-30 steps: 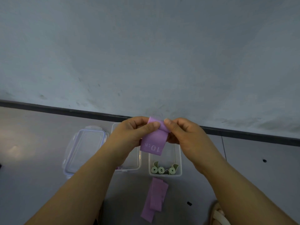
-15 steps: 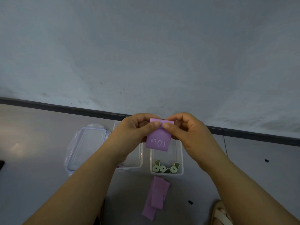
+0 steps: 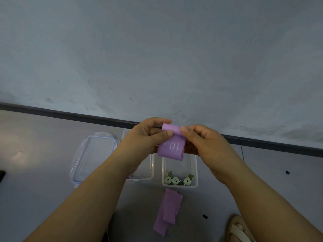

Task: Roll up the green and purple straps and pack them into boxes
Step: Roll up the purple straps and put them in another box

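A purple strap point(image 3: 172, 147) printed "10 LB" hangs in the air above the boxes, its top end partly rolled. My left hand point(image 3: 148, 137) pinches the roll's left end and my right hand point(image 3: 201, 140) pinches its right end. Below stand two clear boxes: the right box point(image 3: 195, 172) holds three rolled green straps point(image 3: 178, 180), the left box point(image 3: 151, 169) is partly hidden by my left forearm. More purple straps point(image 3: 168, 209) lie flat on the floor in front of the boxes.
A clear lid point(image 3: 92, 158) with bluish clips lies left of the boxes. A grey wall with a dark baseboard point(image 3: 70, 115) runs behind. A sandalled foot point(image 3: 239, 229) shows at the lower right. Small dark specks point(image 3: 204, 216) dot the grey floor.
The hanging part of the purple strap has grown shorter as the roll at the top took up more of it. Both hands stayed in about the same place.
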A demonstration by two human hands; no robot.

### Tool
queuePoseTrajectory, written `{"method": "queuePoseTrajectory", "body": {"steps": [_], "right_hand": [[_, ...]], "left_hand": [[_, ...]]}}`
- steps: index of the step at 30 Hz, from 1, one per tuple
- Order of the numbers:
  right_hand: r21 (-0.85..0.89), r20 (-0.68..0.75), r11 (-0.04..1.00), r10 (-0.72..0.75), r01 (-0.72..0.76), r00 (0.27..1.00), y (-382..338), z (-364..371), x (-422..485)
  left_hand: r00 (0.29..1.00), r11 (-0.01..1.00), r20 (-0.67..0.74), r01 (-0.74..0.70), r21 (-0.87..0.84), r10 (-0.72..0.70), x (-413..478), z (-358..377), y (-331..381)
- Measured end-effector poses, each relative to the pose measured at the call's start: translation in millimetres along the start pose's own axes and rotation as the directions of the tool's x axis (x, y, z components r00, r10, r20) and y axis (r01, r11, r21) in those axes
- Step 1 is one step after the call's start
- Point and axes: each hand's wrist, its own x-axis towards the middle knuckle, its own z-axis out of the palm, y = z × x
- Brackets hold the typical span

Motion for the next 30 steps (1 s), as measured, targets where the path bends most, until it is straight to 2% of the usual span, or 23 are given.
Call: {"method": "queuePoseTrajectory", "body": {"steps": [3,6,10,14,17,20,23,26,30], "right_hand": [[0.019,-0.009,1.000,-0.024,0.024,1.000,-0.4,-0.2,0.5],[0.001,0.000,0.998,-0.057,0.057,0.998,-0.6,-0.5,-0.2],[-0.043,-0.010,0.989,-0.141,0.141,0.990,-1.1,1.3,-2.3],[-0.142,-0.021,0.958,-0.256,0.250,0.967,-0.2,4.3,-3.3],[-0.192,-0.025,0.929,-0.326,0.316,0.945,1.0,5.8,-3.3],[-0.242,-0.019,0.913,-0.344,0.329,0.939,2.4,5.4,-3.3],[-0.334,0.039,0.893,-0.306,0.300,0.951,3.4,2.5,-2.7],[-0.479,0.157,0.821,-0.269,0.311,0.950,3.0,-0.5,-2.5],[-0.607,0.326,0.686,-0.247,0.402,0.912,1.5,-2.4,-4.0]], "left_hand": [[0.999,0.999,-0.004,0.038,-0.036,-0.038,0.7,-1.0,-1.7],[0.996,0.984,0.006,0.085,-0.154,-0.086,-0.2,-0.7,-0.2],[0.977,0.903,0.039,0.209,-0.376,-0.210,-2.4,1.5,3.7],[0.945,0.810,0.091,0.316,-0.494,-0.313,-2.9,3.8,3.6],[0.937,0.771,0.119,0.338,-0.540,-0.327,-2.0,4.7,2.5],[0.948,0.816,0.088,0.307,-0.490,-0.304,-1.4,3.6,2.4],[0.961,0.908,0.046,0.274,-0.317,-0.274,-0.6,-2.7,4.0],[0.956,0.945,0.055,0.294,-0.143,-0.289,-1.2,-8.6,4.6],[0.938,0.945,0.113,0.328,0.017,-0.327,-4.7,-7.1,6.1]]}}
